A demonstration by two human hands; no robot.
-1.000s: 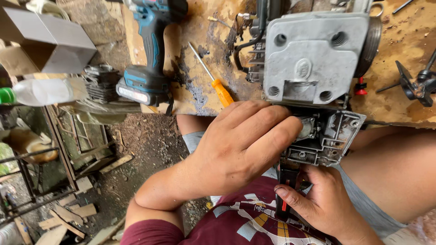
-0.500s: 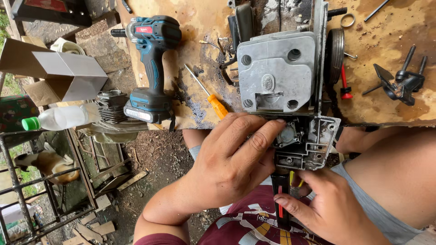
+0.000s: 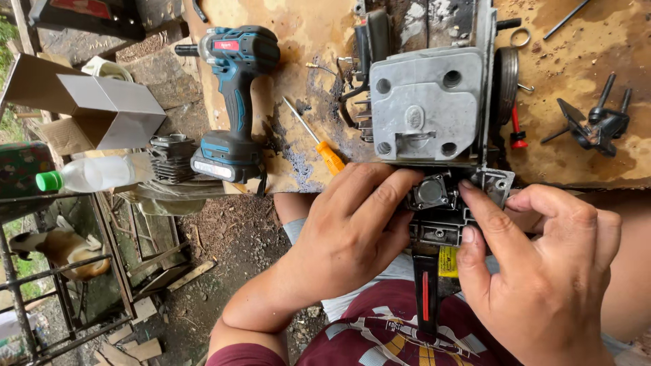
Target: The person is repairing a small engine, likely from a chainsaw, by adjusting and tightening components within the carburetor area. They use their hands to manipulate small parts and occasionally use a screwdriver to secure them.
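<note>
Both hands grip the rear of a small engine (image 3: pixel 434 102) that hangs over the near edge of a stained wooden bench (image 3: pixel 597 41). Left hand (image 3: pixel 346 237) is curled around the left side of the black rear block (image 3: pixel 437 217), fingers lying on it just under the grey metal cover. Right hand (image 3: pixel 542 271) closes on the same block from the right, thumb and forefinger pressed to its edge; a black handle (image 3: pixel 426 291) with a red strip runs down between the two hands toward the person's lap. On the bench left of the engine lie an orange-handled screwdriver (image 3: pixel 319 142) and a blue cordless drill (image 3: pixel 234 95). Beside the drill's base rests a clear plastic bottle (image 3: pixel 95 175) with a green cap, on its side; what is in it cannot be told. Further left an open cardboard box (image 3: pixel 95 108) lies tipped, its inside showing nothing. At the far right sit dark metal parts (image 3: pixel 597 122).
</note>
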